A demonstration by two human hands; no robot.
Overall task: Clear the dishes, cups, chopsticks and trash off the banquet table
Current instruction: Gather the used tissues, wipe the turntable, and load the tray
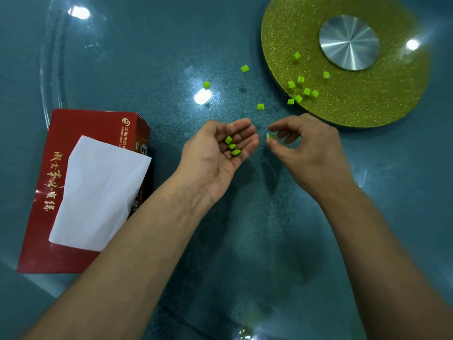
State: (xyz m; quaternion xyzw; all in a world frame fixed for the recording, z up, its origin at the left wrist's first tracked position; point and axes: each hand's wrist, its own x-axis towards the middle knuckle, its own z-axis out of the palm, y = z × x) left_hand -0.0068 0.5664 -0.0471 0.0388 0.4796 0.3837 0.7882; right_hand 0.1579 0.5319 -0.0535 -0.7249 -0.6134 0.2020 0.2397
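The left hand [220,146] lies palm up just short of the gold disc [397,99], cupped as a tray for three green pieces [232,146]. The right hand [304,143], beside it, pinches a fourth piece [270,136] between thumb and finger (apparently to transfer it). Loose pieces [302,90] remain on and beside the disc. A red tissue box [73,148] lies well left of the disc.
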